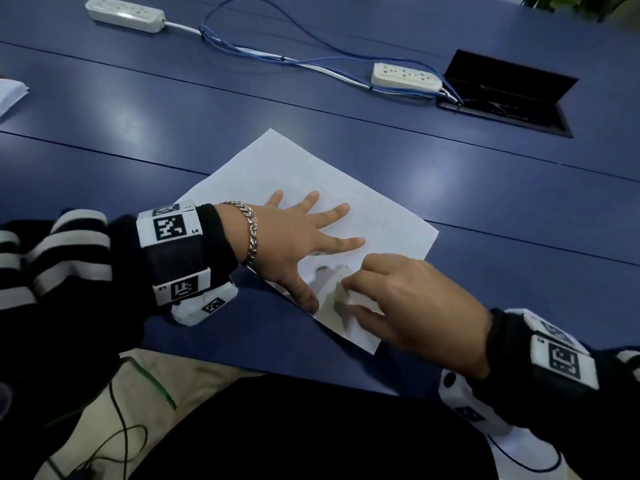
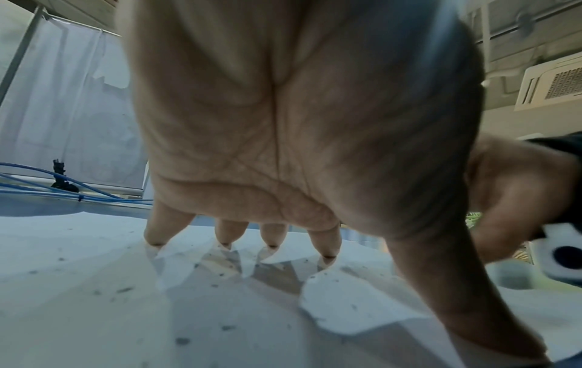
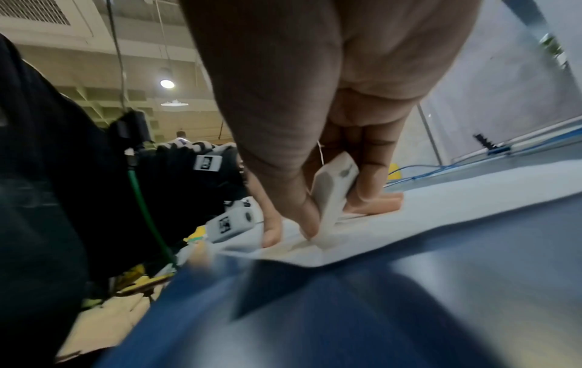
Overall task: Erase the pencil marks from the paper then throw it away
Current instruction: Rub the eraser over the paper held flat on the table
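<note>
A white sheet of paper (image 1: 298, 174) lies slanted on the blue table near its front edge. My left hand (image 1: 298, 233) presses flat on the sheet with its fingers spread. In the left wrist view the fingertips (image 2: 327, 251) touch the paper (image 2: 94, 298), which carries small grey specks. My right hand (image 1: 408, 299) pinches a white eraser (image 1: 341, 296) and holds its tip on the paper's near corner, between the left thumb and the sheet's edge. The right wrist view shows the eraser (image 3: 333, 189) pinched between thumb and fingers, its tip on the paper (image 3: 440, 206).
Two white power strips (image 1: 124, 13) (image 1: 407, 76) joined by blue cables (image 1: 277, 55) lie at the back of the blue table (image 1: 519, 220). An open black cable hatch (image 1: 505, 95) sits at the back right. Another white sheet (image 1: 10, 93) is at the far left edge.
</note>
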Demonstrator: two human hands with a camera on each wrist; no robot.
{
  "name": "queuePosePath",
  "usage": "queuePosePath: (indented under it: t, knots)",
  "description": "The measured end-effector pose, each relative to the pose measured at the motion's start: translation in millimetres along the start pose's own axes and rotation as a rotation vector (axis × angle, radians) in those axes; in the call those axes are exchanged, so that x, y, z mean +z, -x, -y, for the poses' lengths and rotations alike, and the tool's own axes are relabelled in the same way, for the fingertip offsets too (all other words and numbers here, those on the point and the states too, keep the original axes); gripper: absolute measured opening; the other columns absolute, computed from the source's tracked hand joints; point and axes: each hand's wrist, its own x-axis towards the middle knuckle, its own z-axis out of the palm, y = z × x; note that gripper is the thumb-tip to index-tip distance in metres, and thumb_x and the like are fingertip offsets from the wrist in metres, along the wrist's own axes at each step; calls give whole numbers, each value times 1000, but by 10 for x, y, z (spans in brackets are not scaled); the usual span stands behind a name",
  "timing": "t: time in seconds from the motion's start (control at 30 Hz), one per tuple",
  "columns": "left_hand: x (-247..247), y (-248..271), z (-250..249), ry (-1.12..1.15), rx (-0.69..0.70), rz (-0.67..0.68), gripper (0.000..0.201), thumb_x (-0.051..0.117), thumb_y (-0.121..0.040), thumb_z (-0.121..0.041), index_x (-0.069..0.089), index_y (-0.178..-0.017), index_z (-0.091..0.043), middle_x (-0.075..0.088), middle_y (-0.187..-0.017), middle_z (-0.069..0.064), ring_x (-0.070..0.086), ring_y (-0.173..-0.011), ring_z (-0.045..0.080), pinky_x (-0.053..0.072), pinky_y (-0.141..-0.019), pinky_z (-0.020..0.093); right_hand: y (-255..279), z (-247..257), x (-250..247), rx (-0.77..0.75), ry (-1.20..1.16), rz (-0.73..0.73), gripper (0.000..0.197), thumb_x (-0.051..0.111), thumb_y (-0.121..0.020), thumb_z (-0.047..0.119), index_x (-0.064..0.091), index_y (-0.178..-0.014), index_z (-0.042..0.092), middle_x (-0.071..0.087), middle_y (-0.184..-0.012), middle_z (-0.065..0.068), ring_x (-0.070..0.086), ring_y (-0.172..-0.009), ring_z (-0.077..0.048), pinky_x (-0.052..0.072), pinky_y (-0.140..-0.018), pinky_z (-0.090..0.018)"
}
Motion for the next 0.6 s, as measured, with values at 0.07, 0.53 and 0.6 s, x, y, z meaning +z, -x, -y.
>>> queuePosePath:
  t: [0.07,0.53,0.6]
  knots:
    - [-1,1,-3,-2,-5,3,119,64,-66,-92,-19,-149,-69,-39,-164,-15,-26,-155,39,1,-117,79,-60,-103,-41,41,-15,-31,27,58,-95,46,68,-101,21,58,-89,5,60,-84,-19,50,-70,-34]
    - [-14,21,-5,-2,-21,-4,119,65,-66,-91,-19,-148,-68,-39,-164,-16,-26,-156,36,0,-118,77,-131,-159,-131,77,25,-120,21,58,-91,38,64,-93,19,54,-82,4,60,-77,-23,49,-63,-34]
    - [-25,28,-23,-18,-21,-3,120,63,-65,-93,-19,-148,-68,-39,-164,-15,-27,-155,37,1,-118,77,-76,22,-59,10,50,-58,20,51,-92,35,62,-91,18,53,-85,2,58,-78,-24,50,-63,-36]
